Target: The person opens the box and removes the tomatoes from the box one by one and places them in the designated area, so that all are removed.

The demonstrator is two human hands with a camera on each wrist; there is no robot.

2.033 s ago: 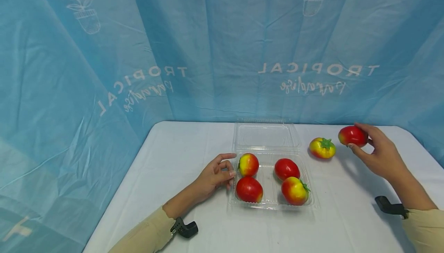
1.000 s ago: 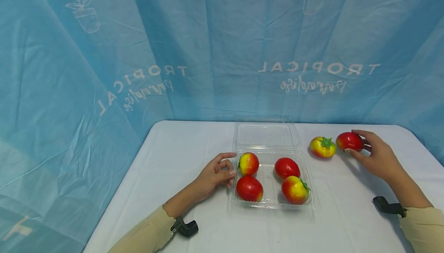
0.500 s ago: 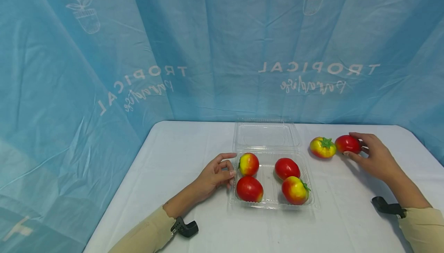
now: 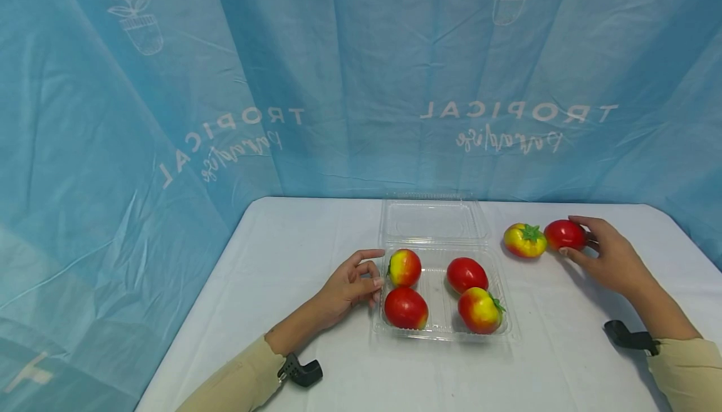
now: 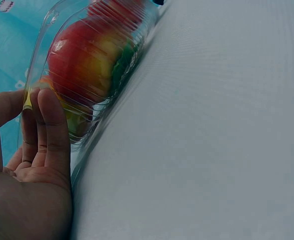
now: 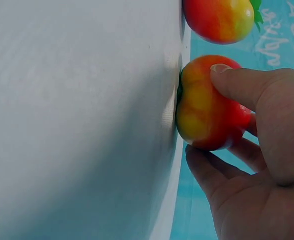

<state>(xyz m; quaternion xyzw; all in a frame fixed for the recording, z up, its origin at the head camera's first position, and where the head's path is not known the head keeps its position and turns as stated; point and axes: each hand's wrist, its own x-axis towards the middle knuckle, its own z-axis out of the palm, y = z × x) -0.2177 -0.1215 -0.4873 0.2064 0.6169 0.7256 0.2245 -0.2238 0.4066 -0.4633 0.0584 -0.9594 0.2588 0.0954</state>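
A glossy red-and-yellow tomato (image 4: 565, 235) rests on the cloth at the right, in the grip of my right hand (image 4: 612, 255). The right wrist view shows my thumb (image 6: 242, 85) on one side of that tomato (image 6: 207, 102) and fingers on the other, its base against the cloth. Left of it lies a yellow tomato (image 4: 525, 241) with a green calyx, touching or nearly so. My left hand (image 4: 350, 286) pinches the left rim of a clear plastic container (image 4: 440, 333). Inside are a tomato (image 4: 405, 268) and several others, in two columns.
The container's hinged lid (image 4: 431, 221) lies folded back towards the rear table edge. A white cloth covers the table (image 4: 271, 242). Blue printed curtains (image 4: 383, 86) hang behind and at the left. Each wrist wears a black camera mount (image 4: 301, 371).
My right hand has lowered the red tomato onto the cloth and moved it slightly left, up beside the yellow one. Little differs over the last half second. My left hand has stayed put.
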